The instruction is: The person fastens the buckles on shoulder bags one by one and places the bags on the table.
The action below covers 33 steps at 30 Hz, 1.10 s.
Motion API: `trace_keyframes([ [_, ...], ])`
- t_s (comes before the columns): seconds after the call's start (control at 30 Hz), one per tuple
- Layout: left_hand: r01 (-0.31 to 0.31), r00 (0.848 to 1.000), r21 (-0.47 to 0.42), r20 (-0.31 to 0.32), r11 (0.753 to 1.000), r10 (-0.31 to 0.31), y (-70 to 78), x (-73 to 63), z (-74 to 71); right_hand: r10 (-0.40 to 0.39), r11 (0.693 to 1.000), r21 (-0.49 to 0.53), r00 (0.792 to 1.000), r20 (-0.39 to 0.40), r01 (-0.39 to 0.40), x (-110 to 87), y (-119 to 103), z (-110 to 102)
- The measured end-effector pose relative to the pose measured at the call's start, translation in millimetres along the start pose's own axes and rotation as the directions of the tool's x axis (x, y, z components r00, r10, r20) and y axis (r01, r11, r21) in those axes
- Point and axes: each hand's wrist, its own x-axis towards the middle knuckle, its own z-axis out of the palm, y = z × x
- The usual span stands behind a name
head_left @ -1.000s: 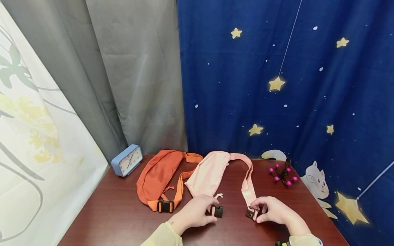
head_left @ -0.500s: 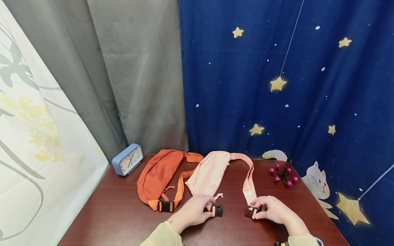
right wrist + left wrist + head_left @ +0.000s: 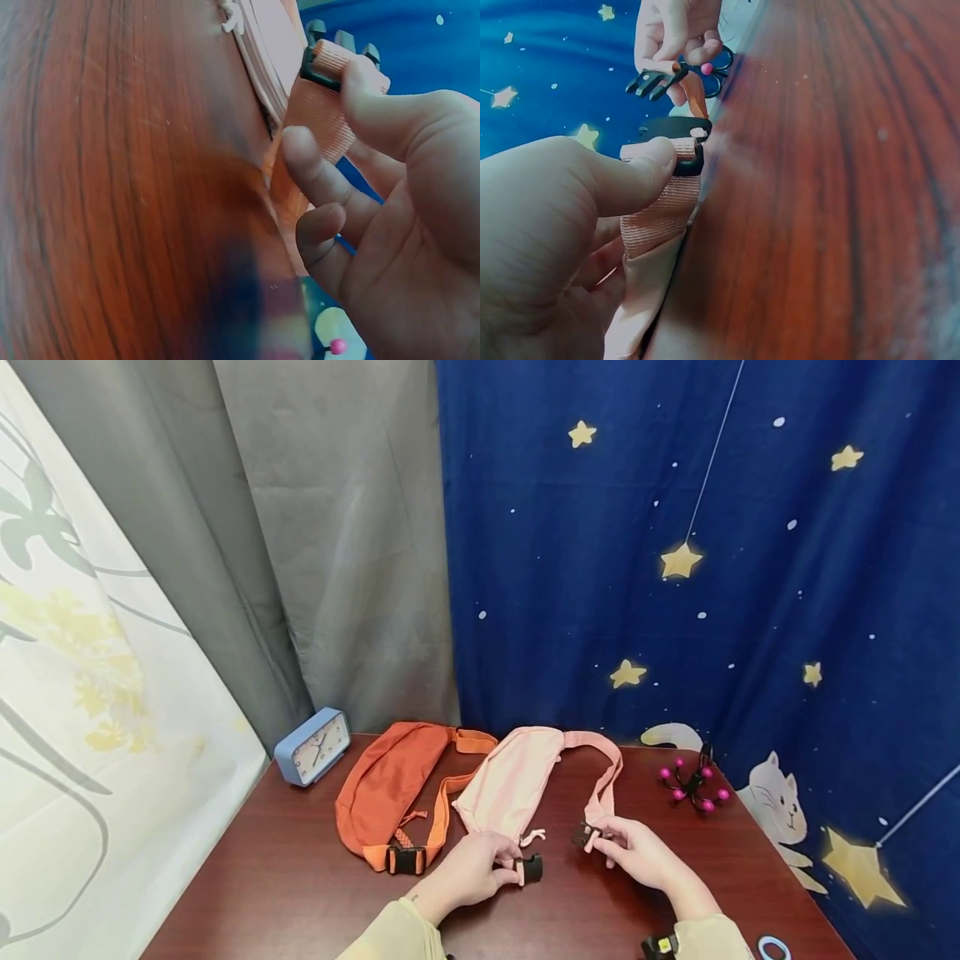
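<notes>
A pale pink waist bag [image 3: 510,785] lies on the table, its two buckle halves apart. My left hand [image 3: 468,870] pinches the webbing right behind the black socket half [image 3: 531,868], thumb on top in the left wrist view. Facing it, my right hand [image 3: 641,858] grips the pink strap [image 3: 600,802] at the black pronged half [image 3: 582,836]. In the right wrist view the prongs [image 3: 343,39] point away past my thumb, and the other fingers are loosely bent. A short gap separates the two halves, with the pronged one a little farther back.
To the left lies an orange waist bag [image 3: 390,781] with its black buckle [image 3: 405,860] fastened. A blue alarm clock [image 3: 313,747] stands at the back left. At the back right is a black multi-armed object [image 3: 693,787] with pink ball tips. A light blue ring [image 3: 773,948] shows at lower right.
My right hand has moved left and slightly back with the pronged half, narrowing the gap and bending the strap. My left hand stays nearly in place, its grip now close behind the socket half.
</notes>
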Motion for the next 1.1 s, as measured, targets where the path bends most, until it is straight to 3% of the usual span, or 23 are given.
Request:
trace_keyframes([
  [0.23, -0.04, 0.999, -0.072, -0.038, 0.997, 0.037, -10.1, 0.1, 4.1, 0.074, 0.992, 0.104, 0.996, -0.051, -0.068, 12.7, 9.2, 16.5],
  [0.47, -0.01, 0.999, -0.15, -0.049, 0.989, 0.003, -13.8, 2.8, 9.2, 0.121, 0.961, 0.255, 0.991, -0.06, -0.102, 16.7, 13.3, 37.4],
  [0.87, 0.062, 0.992, -0.183, -0.095, 0.981, -0.081, -11.7, 4.3, 9.9, 0.067, 0.945, 0.325, 0.994, -0.081, -0.037, 26.4, 7.4, 58.4],
  [1.1, 0.066, 0.991, -0.17, -0.105, 0.983, -0.084, -11.6, 4.7, 11.2, 0.004, 0.952, 0.305, 0.997, -0.076, 0.02, 27.6, 3.3, 66.4],
])
